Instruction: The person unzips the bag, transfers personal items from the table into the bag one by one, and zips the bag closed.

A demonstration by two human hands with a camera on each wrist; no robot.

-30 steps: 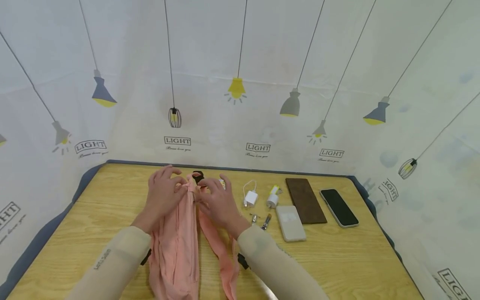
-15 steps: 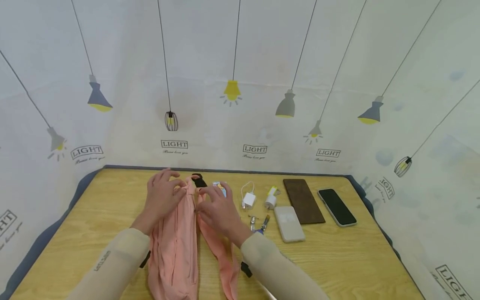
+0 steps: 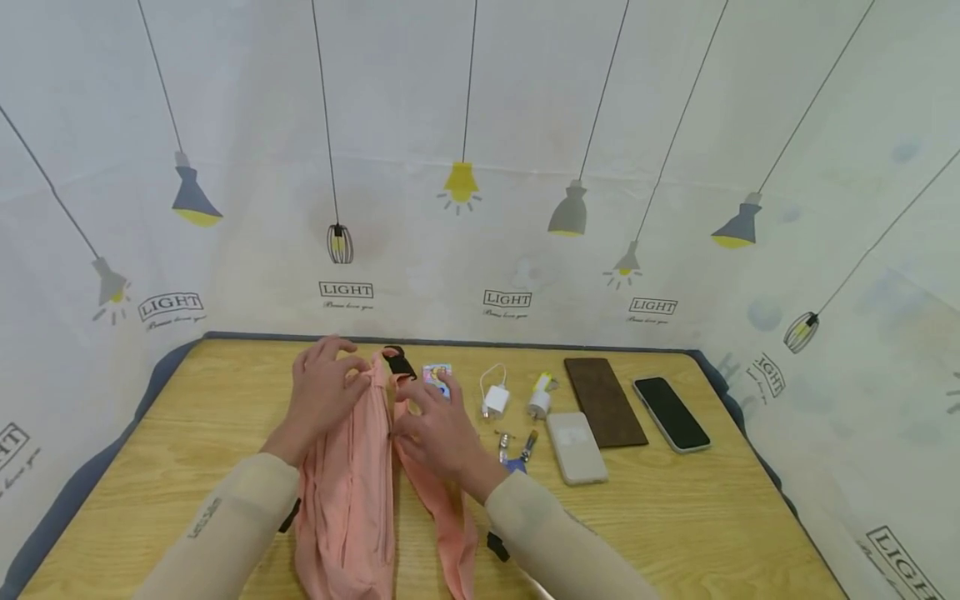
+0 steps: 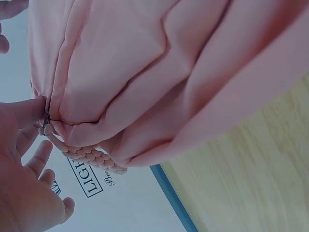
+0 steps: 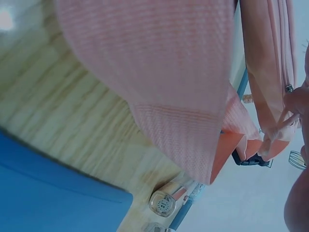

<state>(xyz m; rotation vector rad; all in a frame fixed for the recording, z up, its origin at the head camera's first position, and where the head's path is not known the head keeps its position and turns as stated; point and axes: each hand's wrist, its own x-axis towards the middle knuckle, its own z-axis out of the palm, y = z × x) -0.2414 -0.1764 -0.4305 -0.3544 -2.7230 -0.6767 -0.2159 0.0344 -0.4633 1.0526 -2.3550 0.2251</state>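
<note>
A pink zippered waist bag [image 3: 348, 500] stands upright on the table in the head view, its long zipper running toward me. My left hand [image 3: 324, 387] pinches its far end; in the left wrist view those fingertips are at the zipper's end, beside a braided pink cord [image 4: 94, 158]. My right hand [image 3: 438, 429] is at the bag's right side, fingers curled and pinching at the zipper. The right wrist view has the metal zipper slider [image 5: 289, 89] right at its fingertips. A pink strap [image 3: 442, 521] hangs down beside the bag, under the right wrist.
Right of the bag lie a colourful packet [image 3: 437, 377], a white charger [image 3: 495, 400], a white plug [image 3: 539, 403], small metal items [image 3: 529, 444], a white power bank [image 3: 576, 450], a brown wallet [image 3: 604, 402] and a phone [image 3: 671, 414]. A black buckle [image 3: 400, 362] sits behind.
My right hand has moved a little toward me along the zipper, uncovering more of the colourful packet. My left hand keeps its place on the bag's far end. The head view has shifted slightly.
</note>
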